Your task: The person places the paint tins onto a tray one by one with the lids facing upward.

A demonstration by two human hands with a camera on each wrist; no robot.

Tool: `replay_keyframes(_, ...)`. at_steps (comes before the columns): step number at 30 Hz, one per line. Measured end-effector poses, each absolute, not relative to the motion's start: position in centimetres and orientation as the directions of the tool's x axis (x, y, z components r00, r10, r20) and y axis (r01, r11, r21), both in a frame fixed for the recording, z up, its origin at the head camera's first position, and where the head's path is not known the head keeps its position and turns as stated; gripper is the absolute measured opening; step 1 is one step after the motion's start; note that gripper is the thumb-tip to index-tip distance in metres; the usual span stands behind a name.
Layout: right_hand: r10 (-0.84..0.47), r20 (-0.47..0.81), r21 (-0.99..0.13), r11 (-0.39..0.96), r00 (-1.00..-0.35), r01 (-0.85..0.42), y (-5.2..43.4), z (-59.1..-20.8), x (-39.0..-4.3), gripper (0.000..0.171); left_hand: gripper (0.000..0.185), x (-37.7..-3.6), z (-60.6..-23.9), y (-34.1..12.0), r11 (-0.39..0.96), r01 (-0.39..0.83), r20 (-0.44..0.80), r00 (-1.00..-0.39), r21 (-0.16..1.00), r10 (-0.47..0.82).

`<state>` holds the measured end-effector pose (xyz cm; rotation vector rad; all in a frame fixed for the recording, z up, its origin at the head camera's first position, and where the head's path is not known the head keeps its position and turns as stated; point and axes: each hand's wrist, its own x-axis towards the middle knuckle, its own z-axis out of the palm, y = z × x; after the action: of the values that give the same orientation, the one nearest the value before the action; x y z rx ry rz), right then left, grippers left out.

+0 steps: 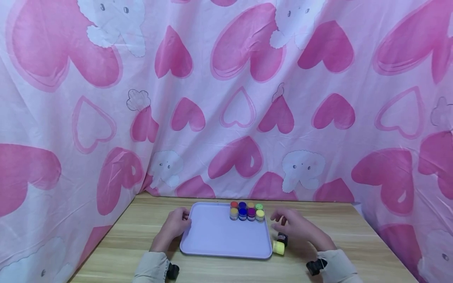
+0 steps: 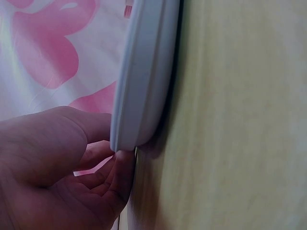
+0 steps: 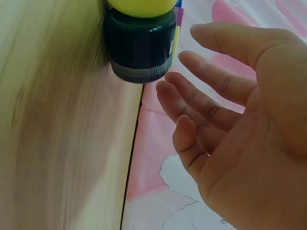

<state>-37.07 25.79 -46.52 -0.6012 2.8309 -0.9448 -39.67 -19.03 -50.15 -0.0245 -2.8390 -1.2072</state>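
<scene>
A pale lavender tray (image 1: 223, 240) lies on the table. My left hand (image 1: 174, 225) pinches its left edge; in the left wrist view, the thumb is at the rim of the tray (image 2: 139, 81) and fingers reach beneath it. Small paint jars stand in two rows at the tray's back right corner, among them a red jar (image 1: 234, 205), a purple jar (image 1: 251, 214) and a yellow jar (image 1: 260, 215). Just right of the tray, my right hand (image 1: 291, 225) hovers with loosely bent fingers, holding nothing. A black jar (image 3: 141, 43) and a tipped yellow jar (image 1: 278, 248) lie below it.
The wooden table (image 1: 368, 239) extends on both sides of the tray. A pink cloth with hearts (image 1: 226, 118) hangs behind and around it. Dark wrist devices (image 1: 316, 266) sit at both sleeves.
</scene>
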Motion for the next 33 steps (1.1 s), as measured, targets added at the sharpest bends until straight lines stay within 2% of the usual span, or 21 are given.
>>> replay_keyframes(7,-0.377,-0.054,-0.613,0.744,-0.925,-0.267,26.3,-46.5,-36.2,0.016,0.025,-39.9,-50.4,-19.0,0.692,0.021,0.047,-0.999,0.722,-0.018)
replay_keyframes(11,-0.377,-0.100,-0.618,0.749,-0.921,-0.239,26.4,-46.5,-35.8,0.016,0.025,-39.8,-50.4,-19.0,0.696,0.029,0.055,-0.998,0.718,-0.015)
replay_keyframes(33,-0.397,-0.118,-0.649,0.725,-0.910,-0.232,26.4,-47.0,-36.0,0.016,0.027,-39.5,-49.8,-19.0,0.698,0.036,0.055,-0.998,0.715,-0.005)
